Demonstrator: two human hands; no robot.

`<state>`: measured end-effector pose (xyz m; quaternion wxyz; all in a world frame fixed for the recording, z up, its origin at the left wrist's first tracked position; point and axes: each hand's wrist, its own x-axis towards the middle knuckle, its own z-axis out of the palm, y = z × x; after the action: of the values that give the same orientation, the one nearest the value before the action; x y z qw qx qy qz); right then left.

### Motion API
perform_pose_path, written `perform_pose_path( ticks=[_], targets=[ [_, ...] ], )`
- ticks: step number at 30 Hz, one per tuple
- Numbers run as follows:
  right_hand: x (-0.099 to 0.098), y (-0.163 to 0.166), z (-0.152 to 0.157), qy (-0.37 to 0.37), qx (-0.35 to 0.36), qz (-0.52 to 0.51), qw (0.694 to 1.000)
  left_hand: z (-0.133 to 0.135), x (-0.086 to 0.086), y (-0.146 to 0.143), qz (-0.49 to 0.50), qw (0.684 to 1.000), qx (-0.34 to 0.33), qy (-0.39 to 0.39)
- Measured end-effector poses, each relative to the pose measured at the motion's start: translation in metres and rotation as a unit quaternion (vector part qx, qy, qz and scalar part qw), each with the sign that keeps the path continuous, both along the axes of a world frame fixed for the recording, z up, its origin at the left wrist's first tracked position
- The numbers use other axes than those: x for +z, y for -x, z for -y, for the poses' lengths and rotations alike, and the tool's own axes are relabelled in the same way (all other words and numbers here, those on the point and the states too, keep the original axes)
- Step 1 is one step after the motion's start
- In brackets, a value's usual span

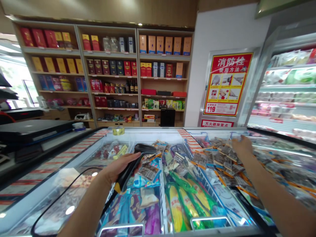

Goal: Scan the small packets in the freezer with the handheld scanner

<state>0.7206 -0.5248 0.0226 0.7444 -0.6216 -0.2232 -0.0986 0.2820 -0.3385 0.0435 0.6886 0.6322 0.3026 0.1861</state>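
Note:
My left hand (124, 166) is wrapped round the handle of a black barcode scanner (128, 172) with yellow near its lower end. The scanner head points away over the freezer, above blue ice cream packets (149, 171). A black cable (64, 191) loops at the left. My right hand (243, 146) reaches out over the right part of the freezer, beside a heap of brown packets with orange edges (222, 158). Its fingers are blurred, and whether they hold anything does not show. Corn-shaped ice creams in green and yellow wrappers (177, 204) lie between my arms.
White wire baskets (161, 197) divide the freezer (158, 130). A yellow tape roll (118, 131) sits on its far left edge. A dark laptop-like device (37, 130) stands at left. Shelves of boxes (113, 67) line the back wall; a refrigerated display (291, 85) stands at right.

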Motion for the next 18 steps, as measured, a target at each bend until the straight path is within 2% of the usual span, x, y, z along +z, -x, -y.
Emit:
perform_pose_path(
  ticks=[2, 3, 6, 7, 8, 11, 15, 18],
  targets=[
    [0.002, 0.026, -0.016, 0.049, -0.068, -0.004, 0.996, -0.005, -0.003, 0.008, 0.002, 1.0, 0.009, -0.003],
    [0.002, 0.044, -0.026, 0.088, -0.061, -0.011, 0.994, -0.007, -0.005, 0.012, 0.003, 1.0, 0.013, 0.001],
    [-0.003, 0.107, -0.066, 0.151, 0.087, -0.035, 0.984, -0.009, -0.007, 0.018, 0.015, 0.999, 0.023, 0.017],
    [-0.006, 0.129, -0.08, 0.168, 0.174, -0.081, 0.967, -0.008, -0.008, 0.018, 0.019, 0.999, 0.026, 0.02],
    [-0.01, 0.149, -0.094, 0.182, 0.233, -0.123, 0.947, -0.008, -0.008, 0.018, 0.022, 0.999, 0.029, 0.021],
    [-0.022, 0.194, -0.132, 0.208, 0.3, -0.15, 0.919, -0.006, -0.01, 0.014, 0.027, 0.999, 0.026, 0.025],
    [-0.036, 0.219, -0.169, 0.267, 0.315, -0.196, 0.889, -0.006, -0.016, 0.007, 0.034, 0.999, 0.002, 0.033],
    [-0.044, 0.221, -0.183, 0.27, 0.336, -0.208, 0.878, -0.006, -0.018, 0.004, 0.034, 0.999, -0.013, 0.022]
  ],
)
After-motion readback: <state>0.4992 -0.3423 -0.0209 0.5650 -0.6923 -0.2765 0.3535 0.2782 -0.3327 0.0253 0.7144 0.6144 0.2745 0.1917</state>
